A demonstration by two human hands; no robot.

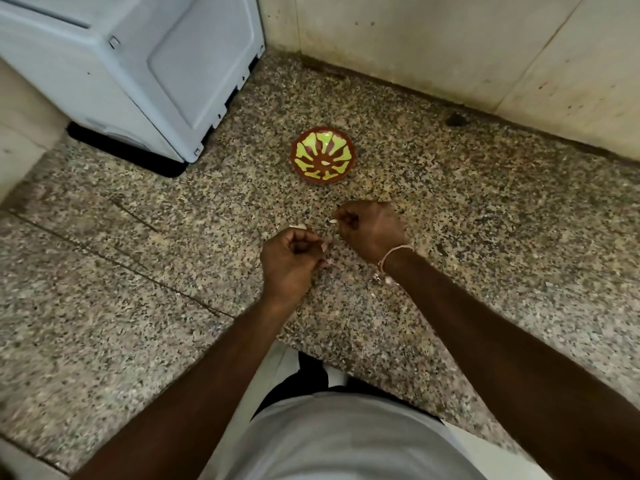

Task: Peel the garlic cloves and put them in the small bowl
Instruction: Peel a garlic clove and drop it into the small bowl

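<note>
— Two hands over the speckled bench (138, 306), nearest first: the left hand (289, 263) at about 6 o'clock of centre, the right hand (372, 232) just past it toward 3 o'clock. How do the fingers lie?

— Both sets are curled. The right fingers pinch one small pale garlic clove (331, 221), its tip poking out toward 9 o'clock. The left fingers are bunched as if pinching; pale bits show at their tips, but whether that is skin or clove I cannot tell. One beaded bracelet (391, 258) circles the right wrist.

— And the small bowl (323, 155)?

— One, red-brown with a yellow-green pattern, at 12 o'clock from the hands, apart from both. One small pale piece (325, 163) lies at its bottom.

— Anything beyond?

— One grey-white appliance (145, 71) at 10 o'clock, standing on the bench, and the tiled wall (450, 39) from 12 to 2 o'clock.
</note>
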